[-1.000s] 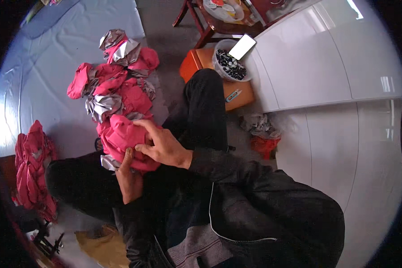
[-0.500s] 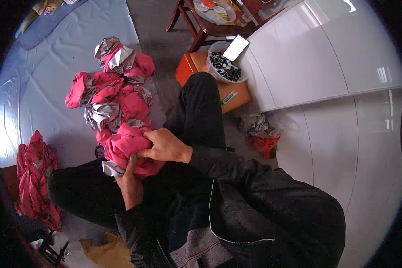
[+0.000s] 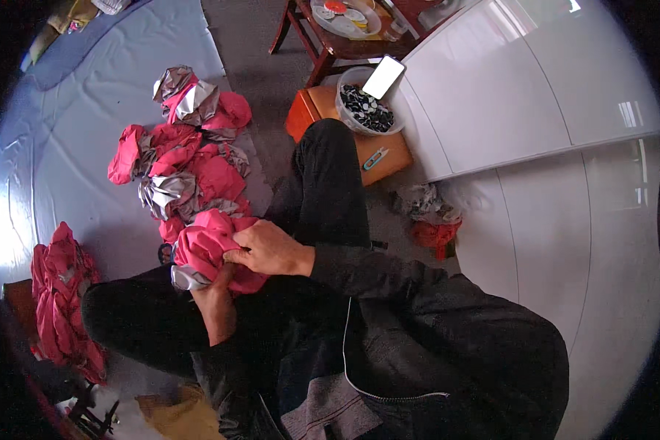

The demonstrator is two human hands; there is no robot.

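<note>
Between both hands: pink cloth [image 3: 202, 242] is held bunched above the lap; silvery fabric [image 3: 189, 277] is exposed beside the left thumb.
Left hand [image 3: 216, 304]: cloth is gripped at the near edge, thumb on top; fingers are mostly hidden.
Right hand [image 3: 275, 249]: cloth is pinched between thumb and fingers, close to the left thumb.
Beyond the hands: pink-and-silver pile [image 3: 220, 176] is spread on grey sheet [image 3: 95, 147].
Left of the hands: second pink heap [image 3: 62, 293] is set apart.
Beyond right hand: blue snips [image 3: 375, 158] are placed on orange-brown box [image 3: 400, 150].
Cloth handling: pinches are best set close together, slack gathered evenly, silvery folds not trapped under thumbs.
</note>
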